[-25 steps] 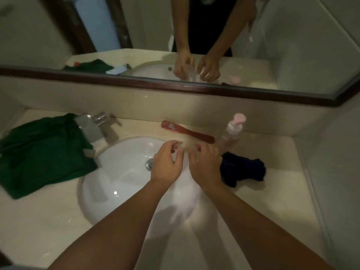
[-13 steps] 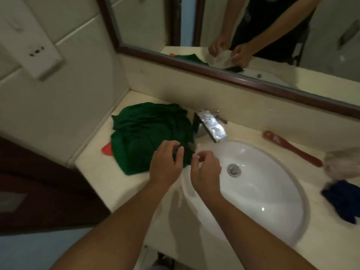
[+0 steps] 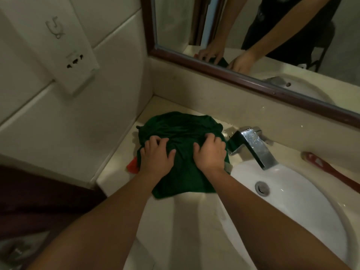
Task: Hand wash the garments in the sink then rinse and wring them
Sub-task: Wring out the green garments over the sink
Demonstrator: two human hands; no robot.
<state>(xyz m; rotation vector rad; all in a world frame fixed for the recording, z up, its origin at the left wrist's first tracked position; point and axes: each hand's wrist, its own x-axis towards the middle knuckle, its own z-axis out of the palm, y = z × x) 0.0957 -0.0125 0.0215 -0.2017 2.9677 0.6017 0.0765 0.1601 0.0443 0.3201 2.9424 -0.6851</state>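
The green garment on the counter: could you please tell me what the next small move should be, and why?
Probably lift the garment and carry it right into the sink. Both the left hand and right hand grip bunched fabric, and it lies on the counter beside the tap, not yet in the sink.

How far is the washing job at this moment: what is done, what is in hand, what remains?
Done: nothing visible yet; the sink holds no garment and no water runs from the faucet. In hand: the left hand and right hand hold the green garment, bunched on the counter beside the sink. Left: putting it in the sink, washing, rinsing and wringing.
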